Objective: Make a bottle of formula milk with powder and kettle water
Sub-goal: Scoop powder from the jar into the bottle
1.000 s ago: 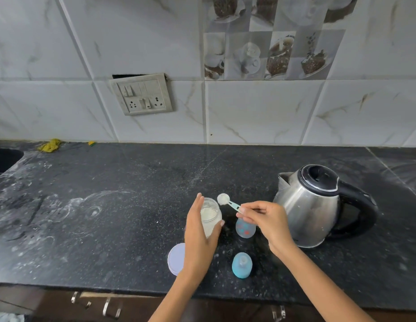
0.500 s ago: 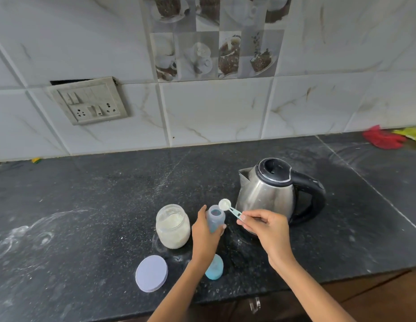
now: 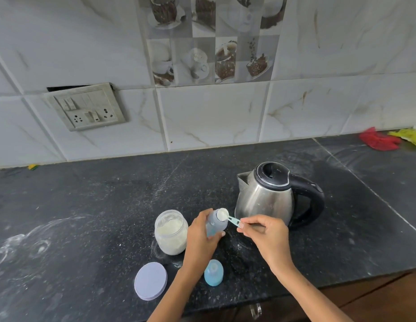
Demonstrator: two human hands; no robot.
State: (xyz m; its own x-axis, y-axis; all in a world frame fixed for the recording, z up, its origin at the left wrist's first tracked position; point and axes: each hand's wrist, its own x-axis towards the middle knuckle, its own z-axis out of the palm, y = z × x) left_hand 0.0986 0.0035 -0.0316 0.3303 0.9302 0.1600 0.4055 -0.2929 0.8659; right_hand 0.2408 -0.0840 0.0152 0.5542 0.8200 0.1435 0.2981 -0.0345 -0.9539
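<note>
Your left hand [image 3: 200, 238] has its grip clamped round the bottle [image 3: 215, 225], which leans with its open mouth tipped toward your right side, between the jar [image 3: 171, 232] and the kettle [image 3: 265, 196]. Your right hand [image 3: 263, 233] pinches the handle of the scoop [image 3: 225, 216] between thumb and fingertips; the bowl, heaped with white powder, sits right at the bottle's mouth. The jar stands open on the bench [image 3: 86, 217], just left of your left hand, part filled with powder. Its round lid [image 3: 150, 281] lies flat near the front edge. The blue cap [image 3: 213, 273] stands between your wrists. The kettle stands upright behind your right hand, lid closed.
</note>
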